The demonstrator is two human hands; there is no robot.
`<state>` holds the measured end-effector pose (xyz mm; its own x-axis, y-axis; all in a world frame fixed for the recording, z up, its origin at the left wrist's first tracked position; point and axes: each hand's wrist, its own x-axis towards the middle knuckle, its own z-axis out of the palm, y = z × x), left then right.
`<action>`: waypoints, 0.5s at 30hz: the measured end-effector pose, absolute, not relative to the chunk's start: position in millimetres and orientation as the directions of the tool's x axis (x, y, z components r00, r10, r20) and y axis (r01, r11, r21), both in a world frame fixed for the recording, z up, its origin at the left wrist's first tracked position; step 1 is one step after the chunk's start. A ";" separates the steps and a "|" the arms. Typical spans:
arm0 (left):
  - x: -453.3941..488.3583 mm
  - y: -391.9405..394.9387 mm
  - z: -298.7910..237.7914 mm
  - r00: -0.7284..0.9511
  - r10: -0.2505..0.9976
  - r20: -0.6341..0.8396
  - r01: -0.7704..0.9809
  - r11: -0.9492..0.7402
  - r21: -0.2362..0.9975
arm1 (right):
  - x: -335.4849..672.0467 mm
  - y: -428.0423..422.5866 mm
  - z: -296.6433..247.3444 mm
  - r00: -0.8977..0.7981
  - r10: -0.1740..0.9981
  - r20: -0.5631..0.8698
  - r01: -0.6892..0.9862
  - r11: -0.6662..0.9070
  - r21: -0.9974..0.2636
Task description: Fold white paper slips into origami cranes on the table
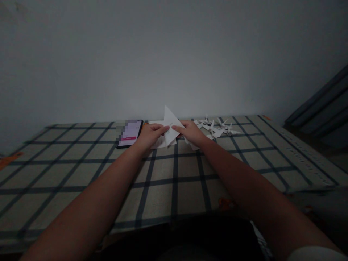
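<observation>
A folded sheet of white paper (172, 121) is held up between both hands, one pointed corner standing upward. My left hand (152, 135) pinches its left side with thumb and fingers. On the other side, my right hand (191, 132) grips the paper, its thumb pressed on the front near the left thumb. The fingers behind the paper are hidden. Beneath the hands lie more white paper pieces (159, 143), partly covered. Just right of my right hand sit several folded white paper cranes (212, 127) in a loose group.
A phone (132, 134) with its screen lit lies left of my left hand. The table wears a checked cloth (163, 170) in pale and dark blue. Behind it rises a plain grey wall (174, 58). Dark ridged panelling (323, 98) stands at the right.
</observation>
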<state>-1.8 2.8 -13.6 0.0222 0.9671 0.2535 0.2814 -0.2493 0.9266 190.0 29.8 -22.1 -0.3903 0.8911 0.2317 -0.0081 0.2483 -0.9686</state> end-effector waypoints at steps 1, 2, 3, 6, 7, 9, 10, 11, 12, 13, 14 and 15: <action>-1.2 2.5 -13.5 0.016 0.969 0.248 0.273 -0.243 0.931 | 190.3 29.8 -21.9 -0.385 0.890 0.242 0.001 0.263 -0.965; -0.7 2.3 -13.6 0.010 0.971 0.238 0.258 -0.232 0.938 | 190.6 29.8 -21.4 -0.381 0.889 0.253 0.010 0.278 -0.961; -0.1 2.2 -13.7 0.006 0.975 0.224 0.243 -0.219 0.945 | 191.0 29.8 -20.7 -0.375 0.889 0.261 0.023 0.291 -0.957; 0.9 2.2 -13.9 0.003 0.981 0.196 0.210 -0.193 0.959 | 192.4 29.0 -17.4 -0.342 0.896 0.284 0.065 0.324 -0.944; 0.9 2.2 -13.9 0.001 0.981 0.196 0.203 -0.192 0.960 | 192.7 28.5 -16.4 -0.331 0.897 0.294 0.075 0.336 -0.939; 0.5 2.7 -13.9 -0.008 0.978 0.207 0.192 -0.202 0.960 | 193.2 27.6 -15.0 -0.318 0.896 0.310 0.084 0.352 -0.932; 0.1 3.1 -14.1 -0.009 0.977 0.213 0.186 -0.207 0.960 | 193.3 27.3 -14.8 -0.317 0.895 0.314 0.085 0.356 -0.931; -0.4 3.7 -14.5 -0.008 0.976 0.216 0.182 -0.211 0.960 | 193.3 27.2 -14.8 -0.317 0.894 0.316 0.085 0.359 -0.929; -0.9 4.6 -15.2 -0.007 0.976 0.216 0.178 -0.211 0.961 | 193.2 27.2 -15.1 -0.319 0.893 0.317 0.087 0.360 -0.929; -1.4 5.5 -16.2 -0.007 0.977 0.212 0.175 -0.207 0.962 | 193.0 27.4 -15.5 -0.319 0.893 0.317 0.088 0.361 -0.929; -1.8 6.4 -17.2 -0.007 0.979 0.204 0.173 -0.200 0.965 | 192.8 27.7 -16.1 -0.320 0.893 0.317 0.087 0.361 -0.929; -2.1 7.3 -18.3 -0.004 0.982 0.191 0.168 -0.188 0.968 | 192.7 28.1 -16.7 -0.319 0.893 0.319 0.083 0.361 -0.929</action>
<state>-2.1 7.3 -18.3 -0.0042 0.9815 0.1914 0.1675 -0.1880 0.9678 192.7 28.1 -16.7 -0.3186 0.8927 0.3187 0.0833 0.3613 -0.9287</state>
